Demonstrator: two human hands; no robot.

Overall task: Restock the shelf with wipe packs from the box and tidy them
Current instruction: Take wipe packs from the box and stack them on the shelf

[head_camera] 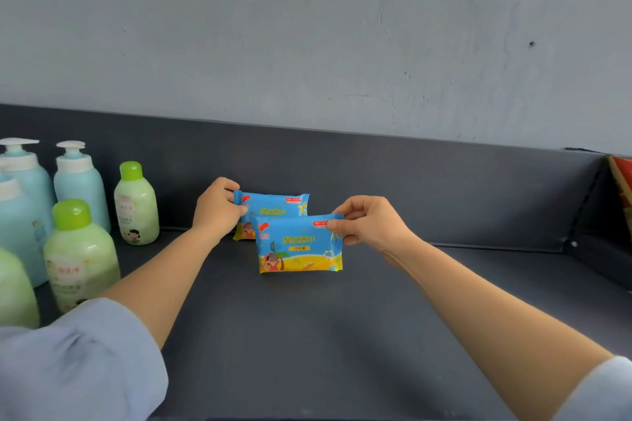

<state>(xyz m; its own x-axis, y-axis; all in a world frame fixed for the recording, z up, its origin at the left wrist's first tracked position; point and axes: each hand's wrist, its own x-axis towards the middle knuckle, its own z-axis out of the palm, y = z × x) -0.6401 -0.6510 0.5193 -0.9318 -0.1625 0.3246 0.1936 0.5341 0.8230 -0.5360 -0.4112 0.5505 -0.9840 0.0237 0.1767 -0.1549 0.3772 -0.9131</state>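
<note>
Two blue and yellow wipe packs stand upright on the dark grey shelf (307,335). The rear wipe pack (273,207) is near the shelf's back wall, and my left hand (219,207) pinches its left edge. The front wipe pack (297,244) stands just in front of it, shifted right and overlapping it. My right hand (369,222) grips the front pack's upper right corner. The lower part of the rear pack is hidden behind the front one. The box is out of view.
Several bottles stand at the left: blue pump bottles (80,181) at the back and green-capped lotion bottles (136,205) in front. A red and tan object (622,181) pokes in at the right end. Bare shelf surface stretches right of the packs.
</note>
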